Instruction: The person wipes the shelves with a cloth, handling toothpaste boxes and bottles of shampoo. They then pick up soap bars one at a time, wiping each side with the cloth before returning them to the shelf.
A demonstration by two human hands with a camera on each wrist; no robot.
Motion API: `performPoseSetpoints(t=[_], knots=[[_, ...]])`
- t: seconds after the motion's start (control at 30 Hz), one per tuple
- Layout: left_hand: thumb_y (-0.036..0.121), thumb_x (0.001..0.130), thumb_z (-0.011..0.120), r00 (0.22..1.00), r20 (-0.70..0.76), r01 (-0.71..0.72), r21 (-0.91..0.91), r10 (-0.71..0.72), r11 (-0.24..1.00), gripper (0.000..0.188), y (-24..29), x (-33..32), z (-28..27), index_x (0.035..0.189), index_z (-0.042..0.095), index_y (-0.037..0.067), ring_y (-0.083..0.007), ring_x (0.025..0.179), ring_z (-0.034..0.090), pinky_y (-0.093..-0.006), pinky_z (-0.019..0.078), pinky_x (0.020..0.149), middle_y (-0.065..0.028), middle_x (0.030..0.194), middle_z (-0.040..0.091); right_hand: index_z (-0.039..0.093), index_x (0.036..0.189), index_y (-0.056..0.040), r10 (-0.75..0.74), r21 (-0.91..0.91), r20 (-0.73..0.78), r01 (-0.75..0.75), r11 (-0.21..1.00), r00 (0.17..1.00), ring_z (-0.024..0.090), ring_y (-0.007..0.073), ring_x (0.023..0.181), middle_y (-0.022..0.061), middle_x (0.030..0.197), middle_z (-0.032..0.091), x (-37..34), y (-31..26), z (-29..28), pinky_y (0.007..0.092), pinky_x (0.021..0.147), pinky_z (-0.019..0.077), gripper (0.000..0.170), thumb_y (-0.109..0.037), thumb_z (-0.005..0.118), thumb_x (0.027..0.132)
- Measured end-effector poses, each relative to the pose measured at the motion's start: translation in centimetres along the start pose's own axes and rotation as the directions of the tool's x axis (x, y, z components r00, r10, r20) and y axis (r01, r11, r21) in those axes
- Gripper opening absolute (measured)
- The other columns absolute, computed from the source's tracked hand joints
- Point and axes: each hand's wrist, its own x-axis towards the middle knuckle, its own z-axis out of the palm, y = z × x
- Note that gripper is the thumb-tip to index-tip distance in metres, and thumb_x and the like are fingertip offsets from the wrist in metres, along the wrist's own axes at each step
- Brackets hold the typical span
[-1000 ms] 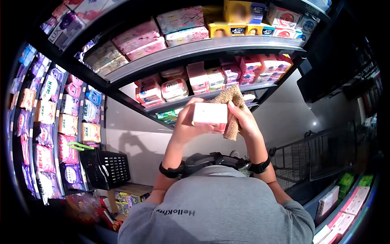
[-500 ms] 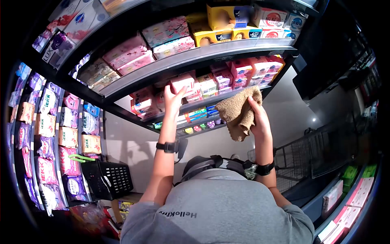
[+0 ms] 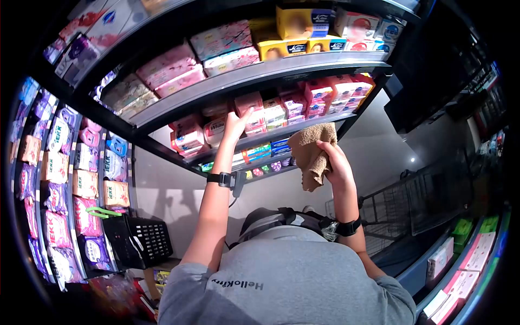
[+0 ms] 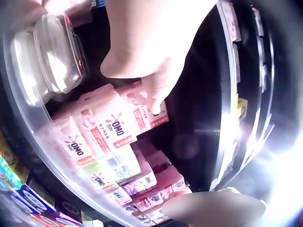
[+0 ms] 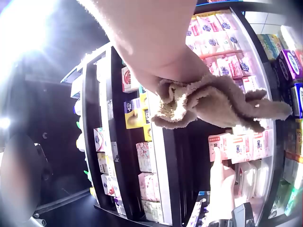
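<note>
A pink OMO box (image 3: 250, 103) sits behind and beside similar pink boxes (image 4: 109, 124) on the lower shelf. The left hand (image 3: 234, 125) reaches in over that shelf; in the right wrist view the same hand (image 5: 221, 182) touches the front of the pink box (image 5: 220, 145) with an extended finger. From close up, the left hand (image 4: 151, 52) has a fingertip against the end of the box (image 4: 150, 112). Off to the right, in front of the shelf, the right hand (image 3: 338, 167) grips a crumpled brown cloth (image 3: 314, 151), which hangs from its fingers.
White-lidded packs (image 4: 57, 54) stand beside the pink boxes. Above runs another shelf edge (image 3: 260, 70) with tissue packs. A black basket (image 3: 138, 238) is at the left by a rack of purple and pink packs; a wire cart (image 3: 387, 211) is at the right.
The left hand has carried the pink box from in front of the body onto the shelf, and its grip has loosened. The right hand with the cloth has moved away from the box.
</note>
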Motion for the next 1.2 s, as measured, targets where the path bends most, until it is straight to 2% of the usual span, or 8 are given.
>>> performPoseSetpoints(t=[0.17,0.3,0.47,0.6,0.7,0.83,1.03,1.2], knots=[[0.023,0.078,0.063,0.969,-0.076,0.242,0.080,-0.236,0.967,0.053,1.3,-3.8,-2.6,0.119,0.037,0.000,-0.0202,0.097,0.050,-0.0300,0.0393,0.085,-0.0121,0.106,0.051,0.052,0.101,0.0031,0.031,-0.009,0.015,-0.031,0.999,0.999,0.059,0.0173,0.075,0.0103,0.087,0.059,-0.3,0.3,-0.3,0.0287,0.066,0.0477,0.026,-0.013,0.055,0.080],[0.014,0.079,0.060,0.999,-0.040,0.003,0.105,0.002,0.994,0.032,0.8,-7.2,-6.3,0.107,0.050,0.000,-0.0200,0.095,0.053,-0.0293,0.0394,0.086,-0.0102,0.100,0.055,0.050,0.106,0.0009,-0.037,-0.004,-0.041,0.037,0.999,0.998,0.058,0.0206,0.087,0.0114,0.098,0.058,0.3,0.4,-0.7,0.0325,0.074,0.0480,0.030,-0.016,0.054,0.081],[0.009,0.077,0.061,0.997,-0.021,0.077,0.043,-0.076,0.996,0.033,3.0,-8.8,-12.8,0.107,0.051,0.001,-0.0143,0.096,0.053,-0.0270,0.0420,0.080,-0.0073,0.099,0.057,0.050,0.106,0.0001,-0.039,-0.047,-0.031,0.038,0.998,0.999,0.058,0.0196,0.087,0.0099,0.098,0.058,-0.4,1.6,-0.2,0.0323,0.074,0.0477,0.030,-0.016,0.055,0.081],[0.012,0.067,0.066,0.997,0.056,-0.076,0.647,0.052,0.759,0.052,3.6,-6.6,-16.8,0.113,0.044,0.002,-0.0318,0.099,0.050,-0.0322,0.0393,0.088,-0.0162,0.102,0.054,0.049,0.107,0.0025,0.040,-0.092,-0.022,-0.041,0.995,0.999,0.057,0.0187,0.087,0.0107,0.097,0.057,-1.3,3.6,0.8,0.0306,0.074,0.0462,0.032,-0.016,0.054,0.081],[0.026,0.058,0.073,0.938,0.087,0.023,0.951,-0.336,0.309,0.051,3.5,-4.0,-17.8,0.099,0.054,0.002,-0.0343,0.098,0.052,-0.0429,0.0346,0.090,-0.0189,0.101,0.057,0.051,0.103,0.0019,0.080,-0.103,0.022,-0.077,0.992,0.997,0.058,0.0171,0.082,0.0092,0.094,0.059,-1.7,5.6,2.5,0.0288,0.071,0.0470,0.029,-0.016,0.055,0.080],[0.027,0.058,0.071,0.950,0.088,-0.012,0.968,-0.298,0.249,0.047,1.4,-2.9,-17.9,0.097,0.056,0.006,-0.0337,0.098,0.053,-0.0473,0.0329,0.092,-0.0191,0.098,0.059,0.050,0.107,0.0013,0.079,-0.101,0.057,-0.073,0.992,0.995,0.057,0.0171,0.085,0.0086,0.097,0.058,-3.0,7.4,4.7,0.0291,0.073,0.0462,0.033,-0.017,0.055,0.081],[0.016,0.049,0.079,0.960,0.193,-0.263,0.865,0.201,0.426,0.065,4.2,-7.1,-17.7,0.106,0.050,0.008,-0.0292,0.096,0.049,-0.0452,0.0374,0.084,-0.0088,0.097,0.052,0.049,0.106,0.0004,0.092,-0.064,-0.051,-0.096,0.993,0.994,0.058,0.0174,0.083,0.0086,0.095,0.058,-5.0,9.6,2.8,0.0302,0.071,0.0477,0.031,-0.016,0.056,0.080],[0.012,0.048,0.080,0.951,0.055,-0.281,0.570,0.305,0.772,0.067,12.6,-12.7,-15.9,0.105,0.046,0.004,-0.0259,0.094,0.049,-0.0338,0.0405,0.081,-0.0108,0.097,0.048,0.051,0.102,0.0009,0.101,-0.115,-0.071,-0.108,0.987,0.992,0.057,0.0172,0.082,0.0086,0.092,0.058,-5.7,9.4,0.8,0.0304,0.069,0.0476,0.027,-0.014,0.053,0.080]])
